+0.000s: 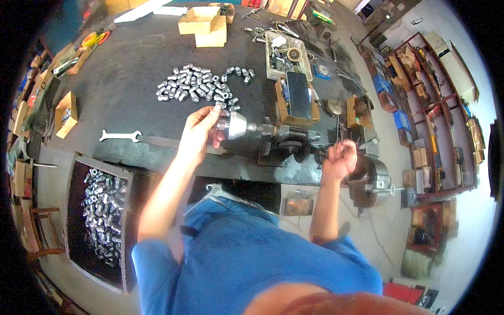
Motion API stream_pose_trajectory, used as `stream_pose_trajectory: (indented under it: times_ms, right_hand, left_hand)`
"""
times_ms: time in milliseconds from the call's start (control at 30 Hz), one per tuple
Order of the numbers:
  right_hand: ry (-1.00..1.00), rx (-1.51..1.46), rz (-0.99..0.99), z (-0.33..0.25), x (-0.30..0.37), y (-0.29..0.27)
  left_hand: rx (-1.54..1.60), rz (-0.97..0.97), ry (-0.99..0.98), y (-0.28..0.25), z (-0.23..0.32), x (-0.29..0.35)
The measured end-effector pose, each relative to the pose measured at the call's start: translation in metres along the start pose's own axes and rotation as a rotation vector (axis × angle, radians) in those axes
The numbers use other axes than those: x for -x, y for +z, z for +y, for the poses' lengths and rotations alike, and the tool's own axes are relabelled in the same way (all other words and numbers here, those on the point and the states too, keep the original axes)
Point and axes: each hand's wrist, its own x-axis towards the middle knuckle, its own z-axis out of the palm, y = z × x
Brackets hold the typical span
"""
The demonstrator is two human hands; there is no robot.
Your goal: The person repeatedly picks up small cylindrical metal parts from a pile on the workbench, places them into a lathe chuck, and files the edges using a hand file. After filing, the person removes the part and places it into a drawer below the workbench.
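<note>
Shirt (273, 247): blue cloth, softly creased in front
Sleeves (155, 268): same blue, short, loose, ending near the elbows
Neckline (283, 282): rounded
Forearms (167, 194): uncovered below the sleeves
Hands (198, 130): bare

The cone-shaped chuck (237, 126) is smooth, bright metal with a soft shine. The small fittings (195, 97) look like glossy, silvery metal, and the wrench (121, 136) is paler, satin metal. The dark surface (121, 68) looks matt and scuffed. Far boxes (211, 40) appear matt cardboard; the phone (298, 94) has a glossy black face. The blue shirt (236, 247) is soft, matt cloth.
</note>
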Motion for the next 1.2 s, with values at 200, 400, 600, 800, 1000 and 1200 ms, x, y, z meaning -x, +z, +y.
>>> stream_pose_trajectory:
  times_ms: [200, 400, 600, 800, 1000, 1200]
  right_hand:
    - [0.227, 0.079, 0.16, 0.024, 0.032, -0.044]
    - [0.152, 0.411, 0.317, 0.092, -0.015, -0.047]
    - [0.048, 0.375, 0.132, 0.07, -0.065, -0.001]
    - [-0.099, 0.0, -0.058, 0.017, -0.026, -0.003]
    - [0.15, 0.017, 0.057, 0.002, 0.024, -0.033]
    - [0.275, 0.132, 0.24, 0.052, 0.031, -0.06]
  left_hand:
    - [-0.022, -0.066, -0.001, -0.002, -0.001, 0.0]
    - [0.032, -0.073, -0.007, -0.009, -0.001, -0.002]
    - [0.259, -0.147, 0.112, -0.028, 0.008, 0.027]
    - [0.404, -0.216, 0.189, -0.032, 0.021, 0.068]
    - [0.505, -0.303, 0.275, -0.035, 0.02, 0.081]
    - [0.159, -0.199, 0.481, -0.027, 0.025, 0.078]
